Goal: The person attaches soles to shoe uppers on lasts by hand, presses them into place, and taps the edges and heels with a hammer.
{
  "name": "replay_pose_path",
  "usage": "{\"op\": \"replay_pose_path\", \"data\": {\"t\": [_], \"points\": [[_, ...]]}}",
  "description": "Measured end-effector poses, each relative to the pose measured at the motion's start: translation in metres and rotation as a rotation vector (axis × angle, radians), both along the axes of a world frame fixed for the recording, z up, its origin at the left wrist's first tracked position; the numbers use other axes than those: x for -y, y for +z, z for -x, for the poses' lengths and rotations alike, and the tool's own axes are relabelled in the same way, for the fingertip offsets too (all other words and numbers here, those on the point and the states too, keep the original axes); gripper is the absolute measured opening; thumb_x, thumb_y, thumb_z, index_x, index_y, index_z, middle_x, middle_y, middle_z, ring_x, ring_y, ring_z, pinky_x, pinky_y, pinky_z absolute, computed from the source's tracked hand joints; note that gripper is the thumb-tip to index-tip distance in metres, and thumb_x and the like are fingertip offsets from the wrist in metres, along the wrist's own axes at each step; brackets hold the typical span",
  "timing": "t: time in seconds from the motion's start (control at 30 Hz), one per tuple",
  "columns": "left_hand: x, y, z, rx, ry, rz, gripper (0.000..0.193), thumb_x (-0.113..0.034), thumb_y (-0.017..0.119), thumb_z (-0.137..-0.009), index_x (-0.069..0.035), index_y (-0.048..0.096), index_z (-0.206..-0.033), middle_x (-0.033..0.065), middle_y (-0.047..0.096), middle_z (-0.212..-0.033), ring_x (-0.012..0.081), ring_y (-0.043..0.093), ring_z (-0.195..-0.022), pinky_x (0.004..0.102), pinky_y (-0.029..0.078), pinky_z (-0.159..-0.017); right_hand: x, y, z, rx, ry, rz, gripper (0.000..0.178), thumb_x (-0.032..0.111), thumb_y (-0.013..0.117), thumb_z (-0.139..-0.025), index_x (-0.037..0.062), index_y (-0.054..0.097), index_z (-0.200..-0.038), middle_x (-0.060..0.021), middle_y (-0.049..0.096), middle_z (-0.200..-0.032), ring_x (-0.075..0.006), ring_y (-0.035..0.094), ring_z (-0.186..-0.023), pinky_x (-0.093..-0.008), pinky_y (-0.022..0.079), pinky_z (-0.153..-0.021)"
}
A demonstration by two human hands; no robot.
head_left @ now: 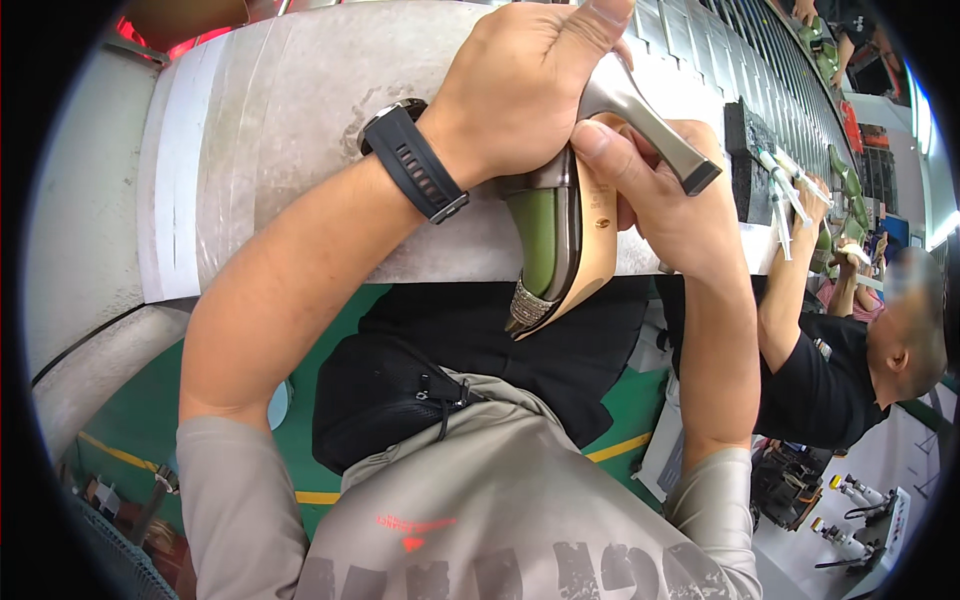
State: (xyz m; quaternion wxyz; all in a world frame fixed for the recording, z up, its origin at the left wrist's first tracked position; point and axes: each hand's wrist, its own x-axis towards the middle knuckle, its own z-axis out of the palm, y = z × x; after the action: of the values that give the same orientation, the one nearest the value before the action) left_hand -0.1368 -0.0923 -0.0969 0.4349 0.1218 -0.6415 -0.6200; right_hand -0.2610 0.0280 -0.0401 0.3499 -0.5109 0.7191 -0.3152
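A high-heeled shoe is tilted between my two hands, toe towards me, over the near edge of the bench. It has a green last inside, a dark metallic upper, a tan sole and a glittering band near the pointed toe. My left hand, with a black watch on its wrist, is closed around the back part of the shoe near the heel seat. My right hand grips from the other side, its thumb on the sole beside the shiny heel. Some right fingers are hidden behind the shoe.
Under my hands lies a pale, stained bench top. Beyond it runs a slatted metal conveyor. Several syringes lean by a black block at the right, near a co-worker in a black shirt.
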Motion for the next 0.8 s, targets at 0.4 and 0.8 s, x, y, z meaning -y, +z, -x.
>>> {"op": "replay_pose_path", "data": {"t": [0.4,0.8], "points": [[0.003,-0.001,0.001,0.023,-0.017,0.020,0.068,-0.051,0.044,-0.113,0.006,0.073,-0.094,0.0129,0.074,-0.084,0.0163,0.067,-0.080,0.0323,0.053,-0.077,-0.005,-0.007,0.001,-0.024,-0.031,0.104,0.048,0.030,0.087,-0.089,0.0047,0.057,-0.061,0.0022,0.055,-0.056,-0.0045,0.047,-0.053,-0.0254,0.037,-0.047],[0.008,-0.012,0.012,0.048,-0.009,-0.011,0.065,-0.049,0.046,-0.113,0.007,0.074,-0.093,0.0139,0.075,-0.085,0.0170,0.068,-0.081,0.0323,0.053,-0.079,-0.013,-0.014,-0.005,-0.071,-0.050,0.188,0.042,0.027,0.089,-0.087,0.0058,0.056,-0.070,0.0033,0.056,-0.061,-0.0044,0.048,-0.056,-0.0248,0.039,-0.050]]}}
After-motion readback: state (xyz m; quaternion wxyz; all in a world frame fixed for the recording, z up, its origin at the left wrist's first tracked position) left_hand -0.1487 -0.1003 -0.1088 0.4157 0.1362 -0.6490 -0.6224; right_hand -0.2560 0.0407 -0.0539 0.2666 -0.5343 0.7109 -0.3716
